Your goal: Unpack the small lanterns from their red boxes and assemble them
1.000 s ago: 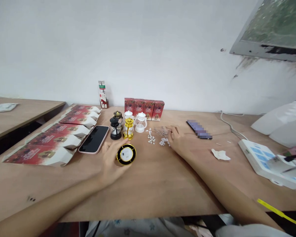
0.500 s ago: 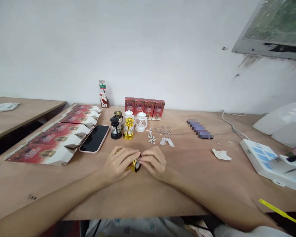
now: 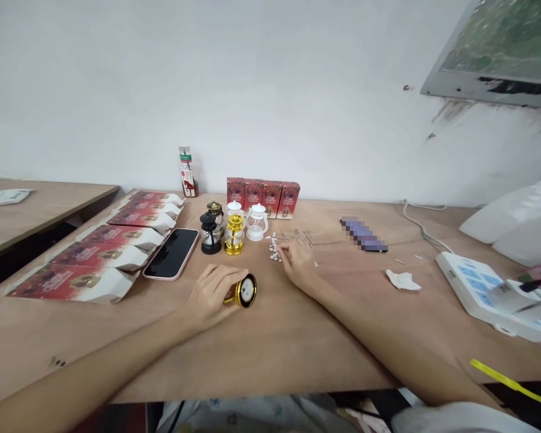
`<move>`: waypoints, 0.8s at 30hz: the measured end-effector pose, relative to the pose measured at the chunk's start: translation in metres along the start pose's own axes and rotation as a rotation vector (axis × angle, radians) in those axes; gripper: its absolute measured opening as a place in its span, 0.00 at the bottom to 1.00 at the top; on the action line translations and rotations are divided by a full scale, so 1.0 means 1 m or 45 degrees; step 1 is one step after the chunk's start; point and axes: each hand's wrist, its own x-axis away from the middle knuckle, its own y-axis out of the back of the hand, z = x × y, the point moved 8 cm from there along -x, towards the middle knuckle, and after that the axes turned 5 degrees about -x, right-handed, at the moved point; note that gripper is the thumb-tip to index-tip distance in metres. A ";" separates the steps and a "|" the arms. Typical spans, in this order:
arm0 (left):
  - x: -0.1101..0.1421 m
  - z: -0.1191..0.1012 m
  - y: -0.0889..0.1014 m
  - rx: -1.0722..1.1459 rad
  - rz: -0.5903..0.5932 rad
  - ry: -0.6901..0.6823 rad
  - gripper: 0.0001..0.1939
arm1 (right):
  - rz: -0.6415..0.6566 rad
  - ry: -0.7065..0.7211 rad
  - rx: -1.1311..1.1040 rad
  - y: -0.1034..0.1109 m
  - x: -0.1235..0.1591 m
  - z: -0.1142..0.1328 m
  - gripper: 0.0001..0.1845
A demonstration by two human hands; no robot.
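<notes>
My left hand (image 3: 213,293) is closed around a small gold lantern (image 3: 247,291) lying on its side. The lantern's round base, with a white disc inside a dark ring, faces right and toward me. Over the little round metallic pieces (image 3: 274,255), my right hand (image 3: 299,264) has its fingers bent together at the pile; whatever lies between the fingertips is hidden. Thin bent wire pieces (image 3: 304,236) lie just behind that hand. Left of the pile stand a gold lantern (image 3: 234,236), a black lantern (image 3: 211,234), a bronze lantern (image 3: 214,210) and white lanterns (image 3: 256,224).
Flattened red and white boxes (image 3: 79,279) line the left side, beside a phone (image 3: 171,255). Upright red boxes (image 3: 262,198) and a bottle (image 3: 188,174) stand by the wall. To the right are a purple, blurred object (image 3: 364,236), a paper scrap (image 3: 403,280) and a power strip (image 3: 478,294).
My right hand has left the lantern's base and moved forward and right to the round pieces, covering the white flat parts there. The base is now turned more toward me in my left hand.
</notes>
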 end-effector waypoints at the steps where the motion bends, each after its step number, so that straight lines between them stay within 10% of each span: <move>1: 0.000 -0.001 0.000 0.000 -0.006 -0.012 0.18 | 0.050 -0.038 0.081 -0.004 -0.003 -0.012 0.13; 11: 0.002 0.003 -0.004 0.017 0.024 0.042 0.17 | 0.483 -0.321 0.377 -0.046 -0.030 -0.059 0.11; 24: -0.002 -0.003 0.003 -0.021 -0.038 -0.042 0.20 | 0.550 -0.266 0.256 -0.041 -0.016 -0.032 0.14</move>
